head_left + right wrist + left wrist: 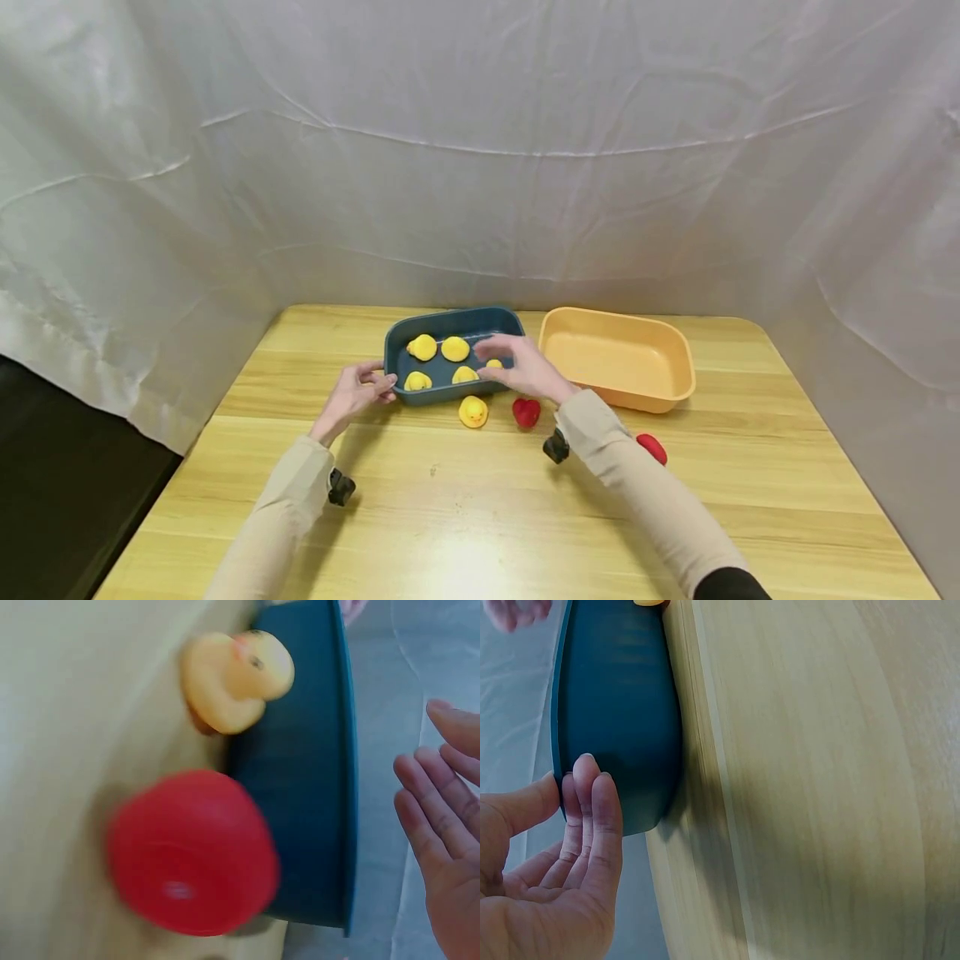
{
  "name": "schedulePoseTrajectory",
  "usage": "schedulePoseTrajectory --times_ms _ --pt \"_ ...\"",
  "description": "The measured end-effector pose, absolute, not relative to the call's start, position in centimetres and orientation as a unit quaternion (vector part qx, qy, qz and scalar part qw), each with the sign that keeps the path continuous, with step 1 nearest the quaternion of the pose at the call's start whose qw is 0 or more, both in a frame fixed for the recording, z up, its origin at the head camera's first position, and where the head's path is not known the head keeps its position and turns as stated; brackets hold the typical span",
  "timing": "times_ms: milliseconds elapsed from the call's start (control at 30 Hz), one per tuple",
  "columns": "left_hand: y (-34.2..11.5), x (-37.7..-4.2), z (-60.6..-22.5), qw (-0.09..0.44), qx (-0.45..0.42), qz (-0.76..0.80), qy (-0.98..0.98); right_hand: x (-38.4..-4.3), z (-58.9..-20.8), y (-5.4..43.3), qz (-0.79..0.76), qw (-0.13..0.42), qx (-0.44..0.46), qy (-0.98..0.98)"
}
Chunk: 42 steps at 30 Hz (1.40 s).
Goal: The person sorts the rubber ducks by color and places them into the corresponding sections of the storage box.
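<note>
My left hand (362, 392) pinches the left end of a dark blue bin (450, 396), thumb over the rim and fingers against the outer wall in the left wrist view. Several yellow rubber ducks (422, 347) lie inside that bin. Over its right end hovers my right hand (517, 364), fingers spread apart from the thumb with nothing between them; in the right wrist view it is above the rim. Another rubber duck (473, 412) sits on the table just in front of the bin. Beside it is a red, heart-shaped toy (527, 412), also large in the right wrist view.
A yellow-orange bin (615, 350) with nothing in it stands right of the blue one. A second red toy (652, 448) lies partly behind my right sleeve. The wooden table (450, 500) ends at a pale hanging sheet (480, 208) at the back.
</note>
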State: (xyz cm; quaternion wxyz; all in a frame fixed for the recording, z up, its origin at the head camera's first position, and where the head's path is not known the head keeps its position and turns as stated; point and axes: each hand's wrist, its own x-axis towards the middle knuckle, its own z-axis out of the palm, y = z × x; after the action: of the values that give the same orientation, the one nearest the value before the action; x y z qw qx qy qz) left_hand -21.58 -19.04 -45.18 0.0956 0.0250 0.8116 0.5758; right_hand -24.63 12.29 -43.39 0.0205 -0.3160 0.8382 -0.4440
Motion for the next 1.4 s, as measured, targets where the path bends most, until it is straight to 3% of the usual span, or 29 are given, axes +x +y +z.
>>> schedulePoseTrajectory --times_ms 400,1400 --pt "-19.2 -21.4 -45.0 0.096 0.022 0.574 0.813 -21.6 -45.1 13.2 -0.393 0.055 -0.375 0.838" --pt "-19.3 -21.6 -45.3 0.094 0.013 0.562 0.821 -21.3 -47.0 12.9 -0.328 0.087 -0.381 0.86"
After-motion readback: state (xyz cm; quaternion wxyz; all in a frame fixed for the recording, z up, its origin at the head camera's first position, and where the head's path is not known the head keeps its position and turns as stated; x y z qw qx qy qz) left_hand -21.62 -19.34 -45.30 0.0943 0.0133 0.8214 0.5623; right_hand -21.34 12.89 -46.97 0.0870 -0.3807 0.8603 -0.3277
